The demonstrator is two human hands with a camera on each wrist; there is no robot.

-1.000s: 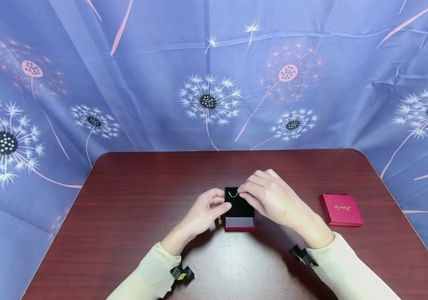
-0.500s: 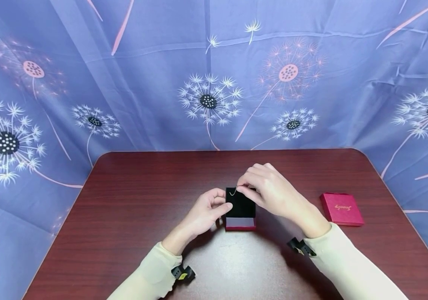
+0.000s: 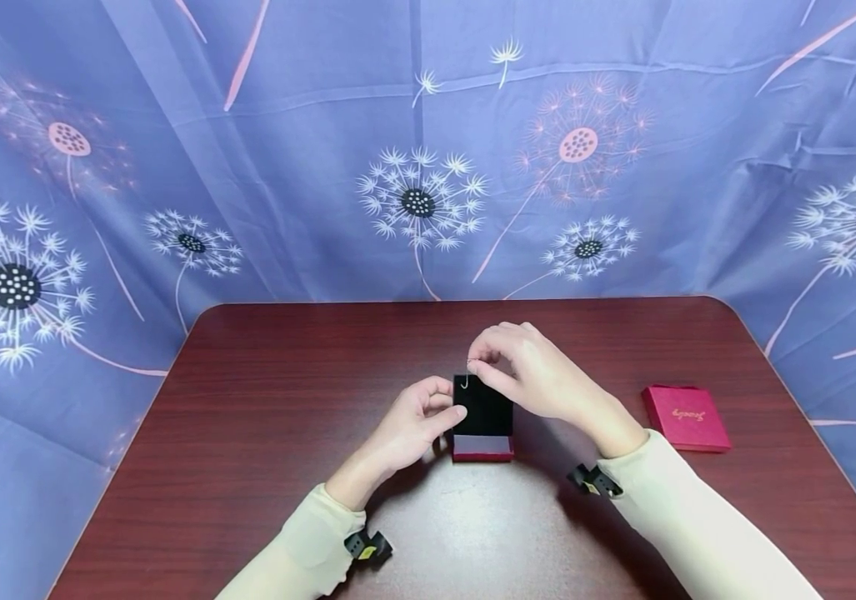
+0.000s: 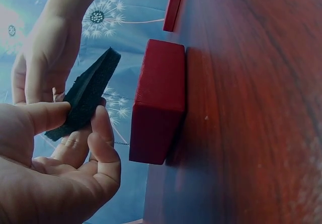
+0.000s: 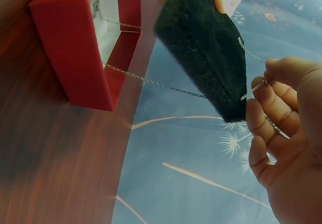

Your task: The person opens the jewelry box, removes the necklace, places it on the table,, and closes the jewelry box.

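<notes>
A black foam insert is tilted up over the open red jewelry box, whose interior is white. My left hand pinches the insert at its left side, thumb on the near face. Above the insert's upper edge, my right hand pinches a thin necklace chain between thumb and fingertips. In the right wrist view, two strands run from those fingertips to the insert's edge. Other strands pass behind the insert into the box. The left wrist view shows the insert held apart from the box.
A red square lid with gold lettering lies to the right on the dark wooden table. A blue curtain with dandelion prints hangs behind the table. Each wrist wears a small black camera.
My right hand has risen and shifted slightly left with the chain. The chain's visible end has gone from a loose curve to a straighter, near-upright strand. My left hand keeps its hold.
</notes>
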